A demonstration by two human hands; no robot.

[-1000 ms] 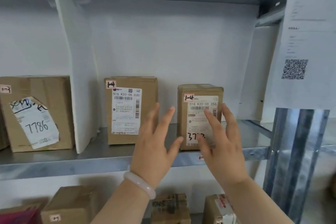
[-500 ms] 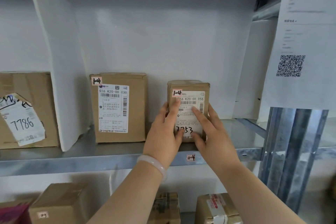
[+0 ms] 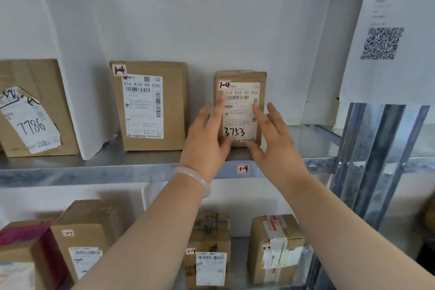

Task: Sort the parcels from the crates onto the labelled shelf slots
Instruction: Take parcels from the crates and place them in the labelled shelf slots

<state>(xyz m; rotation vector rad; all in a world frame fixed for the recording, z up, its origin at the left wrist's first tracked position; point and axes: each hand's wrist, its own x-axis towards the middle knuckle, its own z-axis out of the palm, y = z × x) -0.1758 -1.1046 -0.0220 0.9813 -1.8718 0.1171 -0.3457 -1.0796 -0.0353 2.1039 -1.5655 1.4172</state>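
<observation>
A small brown parcel (image 3: 244, 82) marked 1-4 and handwritten 3753 stands upright on the metal shelf (image 3: 117, 167), above the slot label 1-4 (image 3: 243, 168). My left hand (image 3: 207, 139) lies against its left front with straight fingers touching the label. My right hand (image 3: 270, 139) lies against its right front the same way, thumb at the bottom edge. A larger parcel (image 3: 169, 106), also marked 1-4, stands to its left in the same slot.
A white divider (image 3: 70, 77) separates this slot from a box marked 7786 (image 3: 35, 110) at the left. Several parcels (image 3: 275, 249) sit on the lower shelf. A paper sheet with a QR code (image 3: 386, 42) hangs on the steel upright (image 3: 367, 160) at right.
Both hands came forward from open in front of the parcel to pressing on its front. The parcel has slid slightly back on the shelf. The view moved closer.
</observation>
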